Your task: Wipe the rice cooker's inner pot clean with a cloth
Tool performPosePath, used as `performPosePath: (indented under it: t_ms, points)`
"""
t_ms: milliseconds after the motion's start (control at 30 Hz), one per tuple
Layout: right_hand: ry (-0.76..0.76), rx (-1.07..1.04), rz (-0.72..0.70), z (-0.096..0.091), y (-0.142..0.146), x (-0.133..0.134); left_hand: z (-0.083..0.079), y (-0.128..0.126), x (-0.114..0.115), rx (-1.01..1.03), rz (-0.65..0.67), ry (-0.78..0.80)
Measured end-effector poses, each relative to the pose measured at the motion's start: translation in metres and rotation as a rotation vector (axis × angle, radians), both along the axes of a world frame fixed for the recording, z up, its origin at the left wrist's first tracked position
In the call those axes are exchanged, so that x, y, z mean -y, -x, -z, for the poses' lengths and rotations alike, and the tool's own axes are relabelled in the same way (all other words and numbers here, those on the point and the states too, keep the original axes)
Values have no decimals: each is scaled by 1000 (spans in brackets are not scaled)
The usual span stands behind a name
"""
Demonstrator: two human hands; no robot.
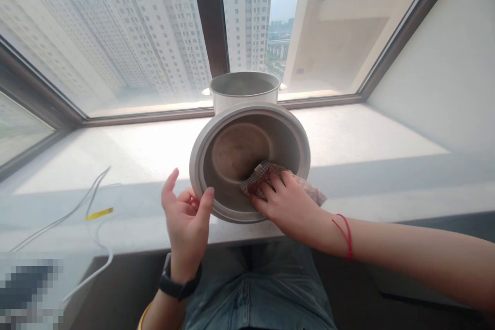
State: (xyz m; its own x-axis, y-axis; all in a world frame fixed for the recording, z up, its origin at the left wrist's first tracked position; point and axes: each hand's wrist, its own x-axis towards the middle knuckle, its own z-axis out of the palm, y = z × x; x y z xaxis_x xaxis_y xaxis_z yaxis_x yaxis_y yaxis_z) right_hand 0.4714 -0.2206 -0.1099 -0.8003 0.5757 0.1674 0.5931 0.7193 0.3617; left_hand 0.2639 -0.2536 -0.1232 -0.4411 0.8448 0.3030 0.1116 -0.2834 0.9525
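A white cooker body (pixel 247 129) is tilted toward me on the windowsill, its dark round inside facing the camera. My left hand (pixel 185 216) grips its lower left rim, thumb over the edge; a black watch sits on that wrist. Inside the lower right of the opening, my right hand (pixel 288 201) presses a brownish patterned cloth (pixel 263 178) against the wall. A red string circles my right wrist. Behind the cooker stands a metal inner pot (pixel 244 90), upright near the window.
The pale stone windowsill (pixel 379 139) runs left to right under a large window with a dark frame (pixel 209 15). White cables (pixel 77 206) with a yellow tag lie on the left of the sill. A blurred patch covers the bottom left corner. My jeans show below the sill.
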Motion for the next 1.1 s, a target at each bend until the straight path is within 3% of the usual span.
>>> performPosePath:
  t_ms: [67,133,300,367,467,567,667,733,867,1000,1100]
  points:
    - [30,-26,-4,1,2,2,18,-12,10,-2,94,80]
    - [63,-52,-24,-1,2,2,18,-7,10,-50,84,81]
    - [76,-50,-109,-9,2,-1,-34,39,-18,-163,118,30]
    - [103,-49,-114,-13,-1,-3,-38,43,-21,-202,119,26]
    - [277,-94,-154,-23,-8,-11,-15,28,-14,-260,95,-27]
    - [608,-177,-207,-34,-12,-23,12,9,-8,-305,-25,-138]
    - [778,-320,-212,-31,2,-30,19,-4,-13,-263,-69,-180]
    - [697,-433,-171,-22,20,-34,16,-10,-19,-255,-45,-175]
    - [273,-406,-129,-9,46,-50,8,-15,-21,-392,-47,-216]
    - [-67,-251,-156,-21,36,-79,-1,-13,-19,-525,-17,-255]
    - [-212,-235,7,-31,21,-92,-8,-12,-22,-525,-14,-296]
